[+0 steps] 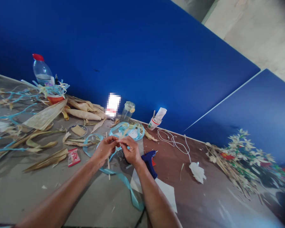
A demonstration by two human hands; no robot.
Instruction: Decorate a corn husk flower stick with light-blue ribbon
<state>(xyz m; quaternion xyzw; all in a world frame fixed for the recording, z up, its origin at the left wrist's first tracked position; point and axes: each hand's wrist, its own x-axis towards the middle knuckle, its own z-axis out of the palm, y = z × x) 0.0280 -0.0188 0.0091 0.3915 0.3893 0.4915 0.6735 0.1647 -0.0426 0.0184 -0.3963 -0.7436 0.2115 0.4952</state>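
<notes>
My left hand (106, 148) and my right hand (130, 149) meet over the middle of the table, fingertips pinched together. A small pale strip (123, 133) shows at the fingertips and looks like dried husk; the fingers cover most of it. Light blue ribbon (127, 182) loops around behind both hands and trails toward the table's front. By my left wrist is a thin pale stick (109, 169), partly covered by the hand; whether I hold it, I cannot tell. Just right of my right wrist lies a dark blue glue gun (150, 163).
Dried husks (85, 109), a red packet (73, 157) and blue-wrapped stems (19, 95) lie at left. Along the blue partition (133, 47) stand a red-capped bottle (41, 69), a glass jar (128, 111) and a paper cup (155, 122). A white cable (178, 144) and white flowers (247, 142) are at right.
</notes>
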